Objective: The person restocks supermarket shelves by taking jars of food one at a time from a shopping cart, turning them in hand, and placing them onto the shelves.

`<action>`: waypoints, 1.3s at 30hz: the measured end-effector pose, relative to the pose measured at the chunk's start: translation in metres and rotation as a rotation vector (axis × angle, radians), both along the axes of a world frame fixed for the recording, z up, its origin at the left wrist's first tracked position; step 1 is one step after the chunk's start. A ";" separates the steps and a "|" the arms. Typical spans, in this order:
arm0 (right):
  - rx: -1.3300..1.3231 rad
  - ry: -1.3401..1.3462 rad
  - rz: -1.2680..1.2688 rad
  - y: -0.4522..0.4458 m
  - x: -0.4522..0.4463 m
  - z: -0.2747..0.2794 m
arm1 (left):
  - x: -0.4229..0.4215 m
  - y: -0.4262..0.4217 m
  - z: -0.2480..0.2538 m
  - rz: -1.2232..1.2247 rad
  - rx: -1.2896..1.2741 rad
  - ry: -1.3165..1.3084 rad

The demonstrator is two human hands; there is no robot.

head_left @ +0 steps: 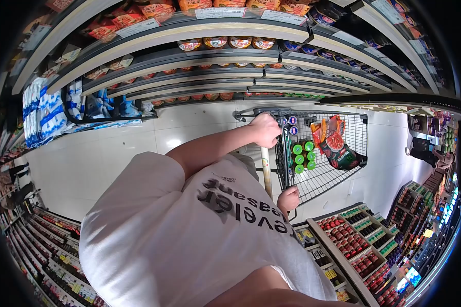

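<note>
My left hand [265, 130] is closed around the far end of the pale handle of a shopping cart [267, 171]. My right hand [289, 198] is curled at the cart's near corner; part of it and its forearm are hidden by my white T-shirt [189, 245]. Inside the wire basket stand several green-lidded containers [303, 155]. Beside them are several smaller containers with dark-blue and white tops [292, 125]. Farther forward lies a red, orange and black printed food package [336, 140].
Shelves of packaged instant noodles [215, 42] run along the left. White and blue packs [43, 110] hang behind on that side. To the right stands a display of red-topped jars [346, 238]. Pale tiled floor [102, 163] lies around the cart, with a dark-clad person [429, 152] farther ahead.
</note>
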State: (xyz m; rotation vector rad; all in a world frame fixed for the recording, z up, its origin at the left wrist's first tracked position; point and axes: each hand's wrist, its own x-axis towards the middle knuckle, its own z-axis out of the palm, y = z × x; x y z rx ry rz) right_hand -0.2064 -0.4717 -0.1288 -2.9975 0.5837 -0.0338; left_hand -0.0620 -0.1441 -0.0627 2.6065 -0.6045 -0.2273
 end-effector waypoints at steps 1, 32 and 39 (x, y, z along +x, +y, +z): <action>0.001 -0.006 -0.001 0.000 -0.001 0.001 | 0.000 -0.001 0.000 0.003 -0.002 0.003; -0.051 -0.134 -0.044 0.001 0.000 -0.001 | 0.001 -0.008 -0.013 -0.003 -0.056 -0.150; -0.002 -0.141 -0.014 -0.003 -0.001 -0.005 | 0.003 -0.008 -0.006 0.000 -0.092 -0.210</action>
